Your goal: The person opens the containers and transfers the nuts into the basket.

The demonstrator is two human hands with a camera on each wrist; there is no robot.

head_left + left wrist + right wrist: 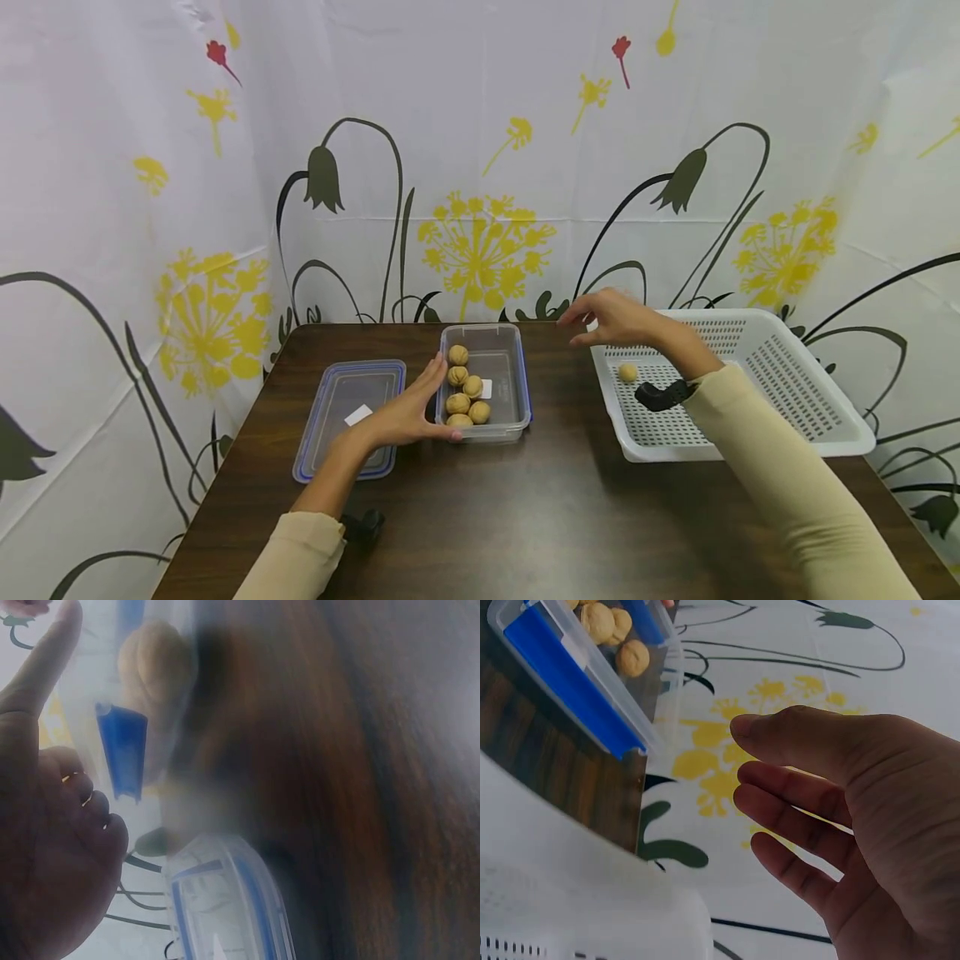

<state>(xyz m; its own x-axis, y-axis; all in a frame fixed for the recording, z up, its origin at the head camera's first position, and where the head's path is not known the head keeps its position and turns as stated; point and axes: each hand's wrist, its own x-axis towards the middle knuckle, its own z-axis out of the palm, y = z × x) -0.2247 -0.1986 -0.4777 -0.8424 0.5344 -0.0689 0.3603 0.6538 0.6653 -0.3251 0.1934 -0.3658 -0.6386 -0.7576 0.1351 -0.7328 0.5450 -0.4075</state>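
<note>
A clear plastic food container (pixel 506 431) with blue clips stands on the table, several walnuts (pixel 457 404) gathered along its left side. My left hand (pixel 405 414) lies against the container's left edge, thumb at the near corner and fingers extended along the side. In the left wrist view, a walnut (pixel 161 664) shows blurred through the container wall. My right hand (pixel 618 321) hovers over the far left corner of a white perforated basket (pixel 795 392). Nothing is between its loosely bent fingers in the right wrist view. One walnut (pixel 627 372) sits inside the basket.
Left of the container, a clear lid (pixel 348 383) with a blue-edged rim lies flat on the dark wooden table (pixel 517 525). A white curtain (pixel 480 108) with printed flowers hangs behind the table and at both sides.
</note>
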